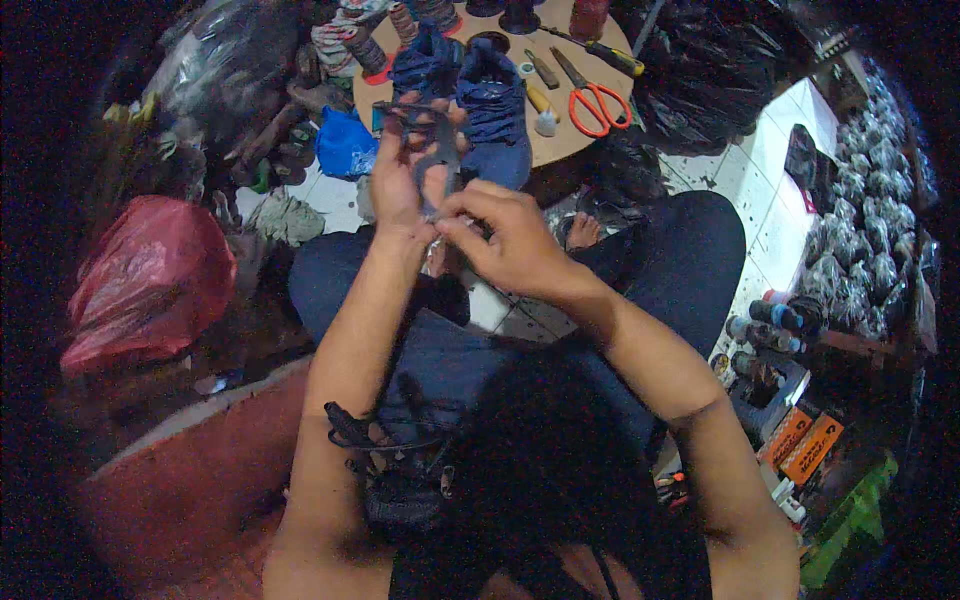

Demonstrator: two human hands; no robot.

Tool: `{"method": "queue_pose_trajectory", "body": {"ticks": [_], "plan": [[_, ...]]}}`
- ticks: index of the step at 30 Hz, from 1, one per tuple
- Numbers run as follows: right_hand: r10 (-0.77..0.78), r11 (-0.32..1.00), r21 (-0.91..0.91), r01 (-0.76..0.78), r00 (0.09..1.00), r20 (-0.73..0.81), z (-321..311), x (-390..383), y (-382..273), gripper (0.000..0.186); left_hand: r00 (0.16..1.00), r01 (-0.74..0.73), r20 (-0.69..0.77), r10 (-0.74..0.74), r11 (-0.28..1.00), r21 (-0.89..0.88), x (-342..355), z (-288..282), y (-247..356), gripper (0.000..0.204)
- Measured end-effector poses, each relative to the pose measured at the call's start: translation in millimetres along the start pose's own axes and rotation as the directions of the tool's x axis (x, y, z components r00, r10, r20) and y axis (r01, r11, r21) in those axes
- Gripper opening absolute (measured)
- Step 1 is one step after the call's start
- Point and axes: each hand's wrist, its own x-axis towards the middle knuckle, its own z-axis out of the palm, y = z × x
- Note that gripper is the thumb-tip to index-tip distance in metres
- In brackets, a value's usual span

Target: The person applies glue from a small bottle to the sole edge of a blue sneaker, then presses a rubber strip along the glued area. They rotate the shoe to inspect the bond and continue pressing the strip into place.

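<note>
My left hand (398, 185) is raised in front of me, palm up, its fingers curled around a dark strip (447, 155) that runs across the palm. Close beside its wrist, my right hand (510, 240) has thumb and forefinger pinched together near the strip's lower end. What exactly lies in that pinch is too small to make out. Just beyond my hands, a pair of dark blue lace-up sneakers stands on a round wooden table (552, 152): the right shoe (497, 125) shows well, while my left hand partly covers the left shoe (425, 65).
Orange-handled scissors (598, 108), a yellow-handled tool (540, 100), a black-and-yellow screwdriver (615, 58) and thread spools (365, 50) lie on the table. Around it are a blue bag (345, 145), a red bag (155, 275), bottles (775, 312), orange boxes (812, 448) and plastic-wrapped bundles (860, 230).
</note>
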Motion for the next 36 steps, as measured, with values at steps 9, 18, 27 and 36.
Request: {"method": "queue_pose_trajectory", "body": {"ticks": [9,18,27,36], "plan": [[0.009,0.987,0.154,0.032,0.966,-0.258,5.4,8.6,3.9,0.018,0.998,-0.065,0.033,0.059,0.971,0.229,-8.0,1.8,5.7,0.054],[0.025,0.992,0.125,0.007,0.968,-0.252,-1.8,-1.5,12.7,0.019,0.999,0.001,-0.044,0.000,1.000,0.014,20.6,-39.0,55.4,0.045],[0.331,0.916,0.370,-0.153,0.810,-0.484,34.3,52.9,18.7,0.021,0.957,0.121,-0.288,-0.036,0.951,0.284,4.6,-37.6,46.4,0.044],[-0.392,0.870,-0.360,0.337,0.915,-0.091,93.3,59.5,1.8,0.026,0.717,0.363,0.562,-0.412,0.909,0.204,37.8,-122.8,131.9,0.050]]}}
